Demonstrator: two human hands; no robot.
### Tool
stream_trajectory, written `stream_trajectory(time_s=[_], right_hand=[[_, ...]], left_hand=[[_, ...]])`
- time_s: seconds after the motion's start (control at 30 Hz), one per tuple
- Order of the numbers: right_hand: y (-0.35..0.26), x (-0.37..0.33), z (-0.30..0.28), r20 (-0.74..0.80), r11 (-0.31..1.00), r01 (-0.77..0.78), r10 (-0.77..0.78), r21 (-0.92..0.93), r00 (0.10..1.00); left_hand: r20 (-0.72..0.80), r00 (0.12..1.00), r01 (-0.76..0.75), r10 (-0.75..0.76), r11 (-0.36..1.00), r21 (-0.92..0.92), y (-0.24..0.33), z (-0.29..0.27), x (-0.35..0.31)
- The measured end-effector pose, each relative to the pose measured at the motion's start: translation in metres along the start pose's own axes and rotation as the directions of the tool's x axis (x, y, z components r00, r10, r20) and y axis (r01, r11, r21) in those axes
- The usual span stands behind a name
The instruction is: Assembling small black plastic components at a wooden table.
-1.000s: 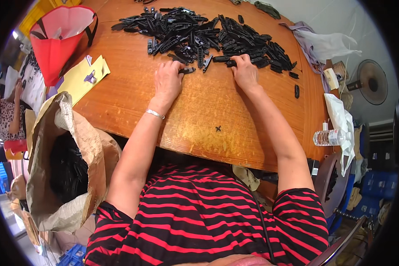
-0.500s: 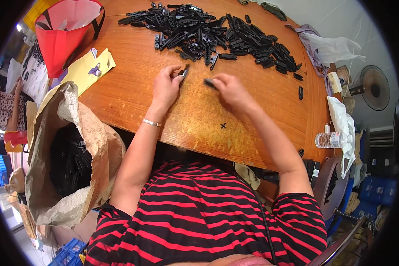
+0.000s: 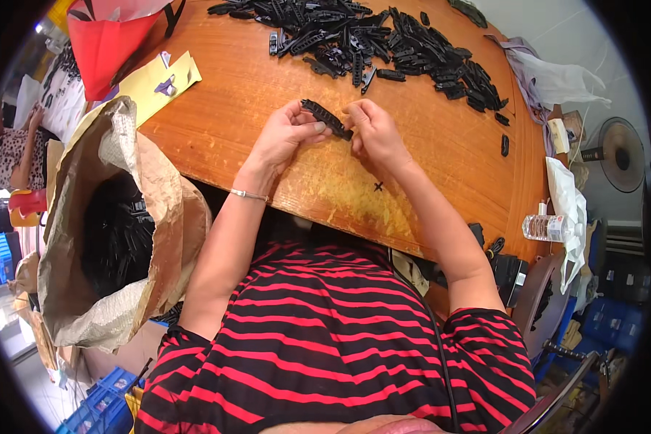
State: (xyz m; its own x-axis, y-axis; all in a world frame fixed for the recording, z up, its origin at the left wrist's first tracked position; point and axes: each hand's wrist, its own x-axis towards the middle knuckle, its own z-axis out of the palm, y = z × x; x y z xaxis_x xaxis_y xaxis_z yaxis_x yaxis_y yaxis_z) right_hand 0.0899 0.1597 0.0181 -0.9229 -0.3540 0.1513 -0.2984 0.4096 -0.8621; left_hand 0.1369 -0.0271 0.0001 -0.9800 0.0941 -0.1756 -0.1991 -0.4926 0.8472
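A long black plastic clip (image 3: pixel 321 114), with teeth or slots along its length, lies slantwise between my two hands above the table. My left hand (image 3: pixel 286 141) is closed on it, the thumb pressed along its side. My right hand (image 3: pixel 380 136) pinches around its lower right end; the fingertips partly hide that end. Past my hands lies a large heap of similar black clips (image 3: pixel 336 40), and one clip with a greyish metal part (image 3: pixel 368 79) rests at the heap's near edge.
Left of me stands an open brown paper sack (image 3: pixel 163 210) holding black pieces. Behind it are a yellow envelope (image 3: pixel 181 79) and a red bag (image 3: pixel 108 54). A water bottle (image 3: pixel 544 228) and a fan (image 3: pixel 618 154) are at the right. Another person (image 3: pixel 11 155) sits at far left.
My hands have come together. The left hand's clip has turned to show its toothed side, and my right hand now meets its end. The dark piece in my right hand is no longer separately visible.
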Motion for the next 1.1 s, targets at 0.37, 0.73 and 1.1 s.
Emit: stream_trajectory(time_s=[0.37,0.73,1.1], right_hand=[[0.006,-0.006,-0.012,0.198,0.941,-0.331,0.312,0.067,0.929],[-0.004,0.002,-0.009,0.261,0.877,-0.473,0.438,0.085,0.86],[-0.024,0.007,-0.013,0.333,0.806,-0.591,0.557,0.003,0.761]], left_hand=[[-0.018,0.999,-0.04,0.05,0.933,0.358,0.008,0.013,0.019],[-0.106,0.962,-0.067,0.252,0.59,0.805,-0.006,0.009,0.037],[-0.16,0.979,0.074,0.128,0.506,0.859,0.005,0.013,0.038]])
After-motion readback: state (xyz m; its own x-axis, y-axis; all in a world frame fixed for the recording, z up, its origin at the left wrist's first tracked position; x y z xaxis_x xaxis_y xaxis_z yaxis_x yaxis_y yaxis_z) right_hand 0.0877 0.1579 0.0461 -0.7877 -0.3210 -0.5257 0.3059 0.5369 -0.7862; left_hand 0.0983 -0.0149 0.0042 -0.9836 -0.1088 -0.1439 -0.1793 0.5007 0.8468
